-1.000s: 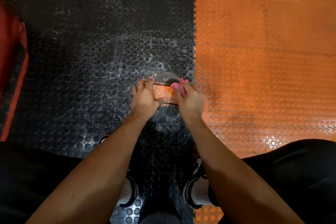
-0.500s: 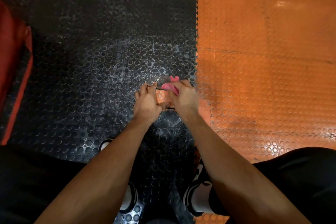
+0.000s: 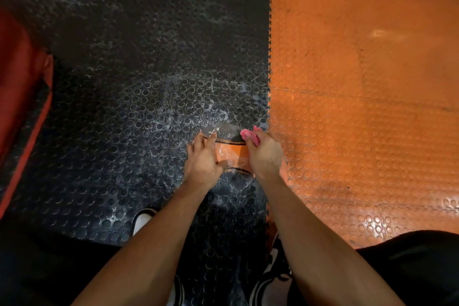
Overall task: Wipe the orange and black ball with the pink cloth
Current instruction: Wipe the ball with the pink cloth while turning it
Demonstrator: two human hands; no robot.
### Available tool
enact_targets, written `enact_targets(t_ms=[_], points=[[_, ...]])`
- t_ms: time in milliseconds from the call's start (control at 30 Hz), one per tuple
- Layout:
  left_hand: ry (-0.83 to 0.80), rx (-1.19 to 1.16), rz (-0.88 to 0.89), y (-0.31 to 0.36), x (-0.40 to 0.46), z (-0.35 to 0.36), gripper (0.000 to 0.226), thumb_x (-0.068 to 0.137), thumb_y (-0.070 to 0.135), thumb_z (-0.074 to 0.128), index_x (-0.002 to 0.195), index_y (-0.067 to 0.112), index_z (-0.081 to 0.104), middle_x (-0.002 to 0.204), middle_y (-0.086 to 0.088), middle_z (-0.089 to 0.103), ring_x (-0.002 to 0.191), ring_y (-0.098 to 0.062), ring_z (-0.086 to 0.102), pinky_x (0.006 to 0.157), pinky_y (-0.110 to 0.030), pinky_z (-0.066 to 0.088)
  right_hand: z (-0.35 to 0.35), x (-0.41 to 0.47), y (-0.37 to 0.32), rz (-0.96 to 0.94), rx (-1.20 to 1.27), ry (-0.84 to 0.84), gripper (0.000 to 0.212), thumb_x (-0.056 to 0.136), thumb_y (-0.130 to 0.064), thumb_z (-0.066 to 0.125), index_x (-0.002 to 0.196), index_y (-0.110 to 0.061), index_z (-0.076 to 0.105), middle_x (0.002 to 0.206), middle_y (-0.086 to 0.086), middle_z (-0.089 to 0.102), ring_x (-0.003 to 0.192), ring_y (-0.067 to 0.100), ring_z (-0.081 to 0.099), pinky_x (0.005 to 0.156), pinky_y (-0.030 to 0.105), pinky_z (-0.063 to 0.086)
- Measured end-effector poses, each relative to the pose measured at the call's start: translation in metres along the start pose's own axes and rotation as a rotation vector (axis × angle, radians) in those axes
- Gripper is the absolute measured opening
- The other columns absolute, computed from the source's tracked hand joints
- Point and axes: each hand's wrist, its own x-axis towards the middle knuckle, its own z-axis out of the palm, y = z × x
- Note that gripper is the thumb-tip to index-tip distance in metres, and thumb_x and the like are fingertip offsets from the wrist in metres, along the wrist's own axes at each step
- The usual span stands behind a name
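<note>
The orange and black ball rests on the black studded floor mat, with an orange band across its middle and dusty dark panels above and below. My left hand lies flat against the ball's left side, steadying it. My right hand grips the crumpled pink cloth and presses it on the ball's upper right. Both hands hide much of the ball's sides.
The black studded mat meets an orange studded mat along a seam just right of the ball. A red and black padded object lies at the left edge. My shoes and dark-clothed knees are at the bottom.
My right hand with the pink cloth slid left across the ball's top half a second ago, then back to the upper right. My left hand stayed on the ball's left side.
</note>
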Motion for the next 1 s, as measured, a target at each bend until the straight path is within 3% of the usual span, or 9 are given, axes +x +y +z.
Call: enact_targets(t_ms=[167,300,433,667,800,1000], points=[[-0.003,0.008,0.008,-0.002,0.002,0.001,0.104,0.079,0.066,0.072,0.161,0.025,0.022,0.165,-0.007,0.017,0.148,-0.032,0.024,0.116,-0.055,0.038,0.007,0.005,-0.016,-0.088,-0.04,-0.071,0.027,0.099,-0.045,0.067,0.119,-0.028,0.076,0.112,-0.003,0.073,0.078,0.009,0.067,0.064,0.02,0.056],[0.003,0.02,-0.016,-0.002,0.007,0.0,0.097,0.084,0.06,0.072,0.16,0.025,0.023,0.166,-0.008,0.018,0.148,-0.032,0.025,0.113,-0.056,0.042,0.005,-0.014,-0.02,-0.208,0.009,-0.105,0.022,0.097,-0.035,0.071,0.119,-0.033,0.077,0.125,-0.005,0.07,0.083,0.007,0.066,0.064,0.014,0.053],[-0.029,-0.004,-0.041,0.0,0.007,-0.004,0.101,0.081,0.059,0.074,0.161,0.029,0.021,0.167,-0.004,0.015,0.149,-0.032,0.023,0.115,-0.056,0.039,0.003,-0.035,-0.003,-0.186,0.0,-0.06,0.026,0.096,-0.037,0.072,0.121,-0.034,0.074,0.115,-0.006,0.07,0.084,0.011,0.068,0.069,0.032,0.062],[-0.033,0.002,-0.018,-0.003,0.01,-0.007,0.104,0.076,0.064,0.074,0.16,0.025,0.026,0.164,-0.007,0.023,0.147,-0.033,0.026,0.117,-0.056,0.036,0.005,-0.013,0.008,-0.039,0.021,-0.013,0.034,0.1,-0.051,0.062,0.12,-0.028,0.076,0.106,-0.002,0.075,0.071,0.009,0.069,0.055,0.013,0.048],[-0.05,-0.009,-0.023,-0.002,0.015,-0.011,0.105,0.075,0.065,0.074,0.16,0.026,0.025,0.164,-0.008,0.023,0.148,-0.035,0.026,0.116,-0.06,0.035,0.007,0.01,0.001,-0.049,0.008,-0.039,0.038,0.099,-0.054,0.062,0.114,-0.022,0.076,0.091,-0.004,0.075,0.067,0.006,0.066,0.054,0.01,0.044],[-0.058,-0.013,-0.02,-0.002,0.019,-0.018,0.103,0.075,0.057,0.08,0.159,0.027,0.028,0.16,-0.005,0.031,0.142,-0.031,0.034,0.116,-0.055,0.037,0.014,0.018,-0.003,-0.108,-0.002,-0.089,0.035,0.097,-0.057,0.063,0.114,-0.028,0.075,0.11,-0.004,0.074,0.081,0.01,0.069,0.071,0.032,0.063]])
